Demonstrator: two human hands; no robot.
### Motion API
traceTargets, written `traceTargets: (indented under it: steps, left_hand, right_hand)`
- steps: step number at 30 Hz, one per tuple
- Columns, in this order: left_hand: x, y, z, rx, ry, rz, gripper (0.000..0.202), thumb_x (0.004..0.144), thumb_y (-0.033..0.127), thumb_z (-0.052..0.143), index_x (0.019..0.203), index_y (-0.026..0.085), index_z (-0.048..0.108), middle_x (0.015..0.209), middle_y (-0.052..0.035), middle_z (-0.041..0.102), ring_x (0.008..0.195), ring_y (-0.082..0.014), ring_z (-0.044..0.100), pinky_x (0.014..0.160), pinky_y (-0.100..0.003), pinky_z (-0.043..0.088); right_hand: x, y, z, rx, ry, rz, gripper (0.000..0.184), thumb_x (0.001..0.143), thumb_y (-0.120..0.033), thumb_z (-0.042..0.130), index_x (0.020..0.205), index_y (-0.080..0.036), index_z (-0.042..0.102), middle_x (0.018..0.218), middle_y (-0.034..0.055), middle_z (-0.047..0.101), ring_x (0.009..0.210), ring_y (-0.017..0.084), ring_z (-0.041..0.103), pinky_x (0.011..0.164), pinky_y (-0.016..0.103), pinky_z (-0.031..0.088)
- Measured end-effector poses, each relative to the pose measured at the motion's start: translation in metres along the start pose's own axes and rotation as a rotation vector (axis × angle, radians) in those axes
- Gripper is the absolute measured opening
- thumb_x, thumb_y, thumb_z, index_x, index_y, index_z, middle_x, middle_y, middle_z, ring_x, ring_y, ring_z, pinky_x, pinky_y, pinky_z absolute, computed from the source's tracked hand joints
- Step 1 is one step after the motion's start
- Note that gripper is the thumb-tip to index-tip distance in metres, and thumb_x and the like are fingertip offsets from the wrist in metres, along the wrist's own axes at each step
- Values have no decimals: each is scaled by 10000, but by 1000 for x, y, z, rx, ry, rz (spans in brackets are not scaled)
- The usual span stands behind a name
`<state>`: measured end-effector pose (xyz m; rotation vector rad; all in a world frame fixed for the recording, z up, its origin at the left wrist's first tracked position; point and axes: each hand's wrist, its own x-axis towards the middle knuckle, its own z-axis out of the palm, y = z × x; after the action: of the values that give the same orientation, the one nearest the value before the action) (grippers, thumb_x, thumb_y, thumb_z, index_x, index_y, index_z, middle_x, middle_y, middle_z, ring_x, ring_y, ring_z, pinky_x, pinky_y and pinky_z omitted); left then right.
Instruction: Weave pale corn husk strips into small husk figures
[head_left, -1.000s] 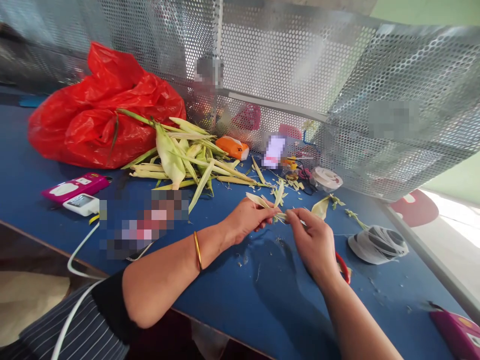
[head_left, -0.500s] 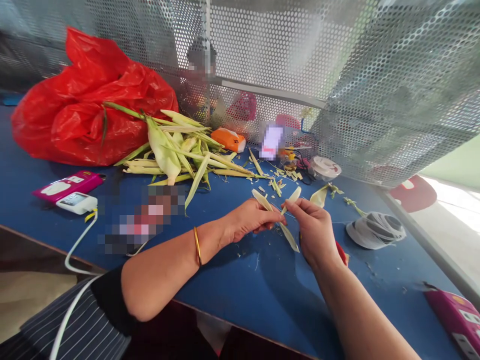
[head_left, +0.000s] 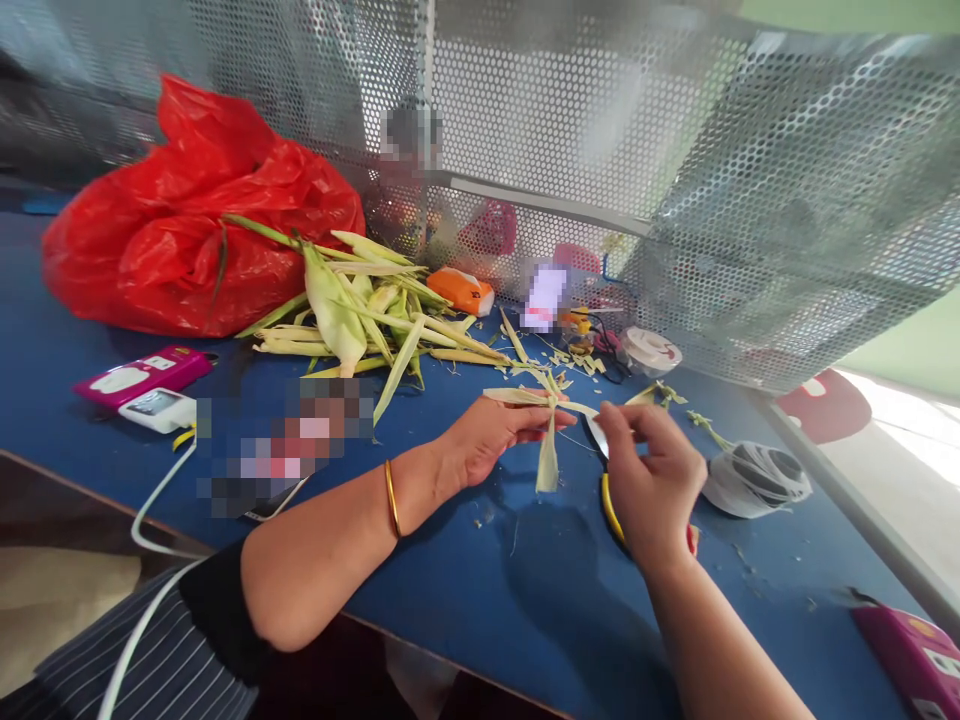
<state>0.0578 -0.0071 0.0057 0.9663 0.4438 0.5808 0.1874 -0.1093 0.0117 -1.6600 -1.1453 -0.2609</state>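
Observation:
Pale corn husk strips (head_left: 548, 455) cross in a four-armed shape, joined at a small lump in the middle. My left hand (head_left: 510, 430) is closed on them from the left, with one strip lying over the fingers and another hanging down. Closed in a pinch, my right hand (head_left: 651, 465) has the tip of the right-hand strip at its fingertips. Under this hand lie scissors with yellow-and-red handles (head_left: 613, 512), partly hidden. A fine thread runs below the strips between the hands.
A heap of corn husks (head_left: 337, 320) leans against a red plastic bag (head_left: 172, 230) on the blue table. Behind stand an orange tissue pack (head_left: 459, 290), a lit phone (head_left: 545, 298) and a white spool (head_left: 651, 350). A wrapped roll (head_left: 757, 480) sits at right, before a perforated metal screen (head_left: 540, 110).
The husk strips have turned and spread into a cross. My right hand has moved right, away from the left, drawing a strip sideways and baring the scissors' blade and yellow handle.

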Motion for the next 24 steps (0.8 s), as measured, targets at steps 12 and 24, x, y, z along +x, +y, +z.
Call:
traceTargets:
  steps: [12, 24]
  left_hand:
    - [-2, -2, 6, -124, 112, 37, 235, 606, 181, 837, 811, 118, 741, 787, -64, 734, 811, -163, 664, 883, -330, 464]
    - [0, -4, 5, -142, 109, 2, 199, 610, 122, 814, 802, 126, 761, 844, -49, 722, 823, -124, 641, 880, -281, 472]
  right_hand:
    - [-14, -1, 19, 279, -407, 194, 220, 836, -395, 604, 756, -210, 692, 844, 29, 709, 835, 207, 616, 783, 322, 439]
    - [-8, -7, 12, 294, -483, 25, 198, 878, -295, 548, 713, -212, 620, 810, 26, 622, 805, 188, 561, 763, 306, 423]
